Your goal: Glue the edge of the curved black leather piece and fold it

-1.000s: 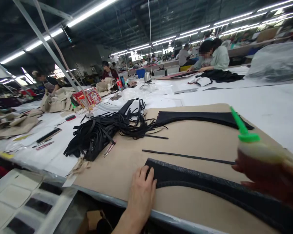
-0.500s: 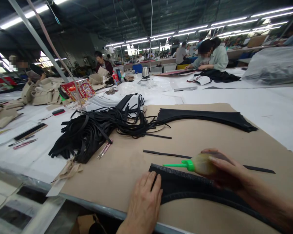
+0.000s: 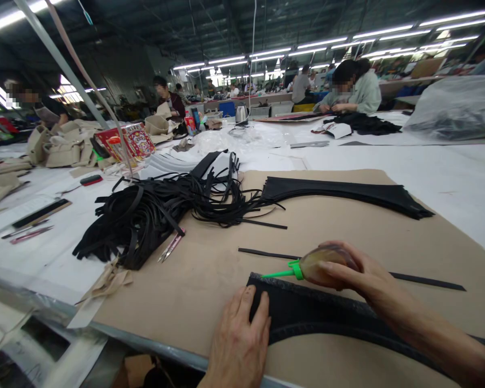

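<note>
My left hand (image 3: 242,328) lies flat with its fingers spread on the left end of a curved black fabric piece (image 3: 307,310). In my right hand (image 3: 355,269) is a squeeze bottle (image 3: 321,265) of amber liquid with a green nozzle. The nozzle tip points left, at the top edge of the fabric near its left corner; whether it touches cannot be told. Along that edge runs a greyish band. Behind the bottle lies a narrow black strip (image 3: 424,280), partly hidden by my right hand.
Brown board (image 3: 210,291) covers the near table. On it lie a tangle of black strips (image 3: 145,215), thread snips (image 3: 172,247) and a stack of curved black pieces (image 3: 343,195). A slanted pole (image 3: 64,64) stands at left. Several people work farther back.
My right hand has brought the bottle left and slightly down, so its nozzle tip is now at the fabric's top left edge. My left hand stays on the fabric.
</note>
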`<state>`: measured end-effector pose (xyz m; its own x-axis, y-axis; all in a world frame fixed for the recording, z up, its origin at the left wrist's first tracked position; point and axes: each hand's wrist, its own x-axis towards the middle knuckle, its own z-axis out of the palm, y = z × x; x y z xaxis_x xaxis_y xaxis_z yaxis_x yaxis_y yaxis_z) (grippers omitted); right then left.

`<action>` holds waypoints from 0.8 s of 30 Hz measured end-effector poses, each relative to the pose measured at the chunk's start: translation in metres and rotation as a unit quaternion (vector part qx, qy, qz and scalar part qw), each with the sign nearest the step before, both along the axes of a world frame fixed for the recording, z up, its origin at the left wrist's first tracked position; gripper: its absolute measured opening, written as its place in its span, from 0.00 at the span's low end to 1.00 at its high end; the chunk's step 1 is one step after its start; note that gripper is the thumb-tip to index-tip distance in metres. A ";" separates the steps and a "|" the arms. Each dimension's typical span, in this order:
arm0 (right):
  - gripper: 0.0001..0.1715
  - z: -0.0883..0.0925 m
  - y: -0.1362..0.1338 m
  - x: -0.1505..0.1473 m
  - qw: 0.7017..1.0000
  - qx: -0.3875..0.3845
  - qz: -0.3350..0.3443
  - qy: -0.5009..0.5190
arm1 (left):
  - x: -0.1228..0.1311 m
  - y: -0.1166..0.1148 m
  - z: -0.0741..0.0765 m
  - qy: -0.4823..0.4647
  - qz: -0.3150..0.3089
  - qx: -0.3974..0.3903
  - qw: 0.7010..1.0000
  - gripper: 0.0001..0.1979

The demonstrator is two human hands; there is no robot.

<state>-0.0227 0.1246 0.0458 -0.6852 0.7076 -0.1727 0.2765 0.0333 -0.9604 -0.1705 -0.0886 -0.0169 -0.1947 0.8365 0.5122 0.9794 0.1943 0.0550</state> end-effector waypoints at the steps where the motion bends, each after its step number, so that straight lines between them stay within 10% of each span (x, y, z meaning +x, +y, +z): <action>1: 0.33 0.000 0.001 -0.001 1.000 0.011 -0.001 0.000 | 0.000 0.000 0.000 -0.002 0.001 -0.001 1.000 0.18; 6: 0.38 0.001 -0.002 -0.002 1.000 -0.001 0.007 0.008 | 0.002 0.000 -0.002 -0.013 0.006 -0.010 1.000 0.18; 13: 0.35 0.003 -0.010 0.003 0.958 -0.276 -0.063 0.049 | -0.003 -0.003 -0.001 -0.129 0.001 0.066 0.989 0.12; 24: 0.27 0.005 -0.030 0.013 0.908 -0.386 -0.143 0.071 | 0.004 0.011 0.053 -0.401 0.084 0.203 0.889 0.06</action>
<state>-0.0094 0.0944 0.0505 -0.5463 0.5658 -0.6175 0.0383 -0.7196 -0.6933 -0.1664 -0.0775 0.0359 -0.7385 0.5385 0.4058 0.5525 0.1383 0.8220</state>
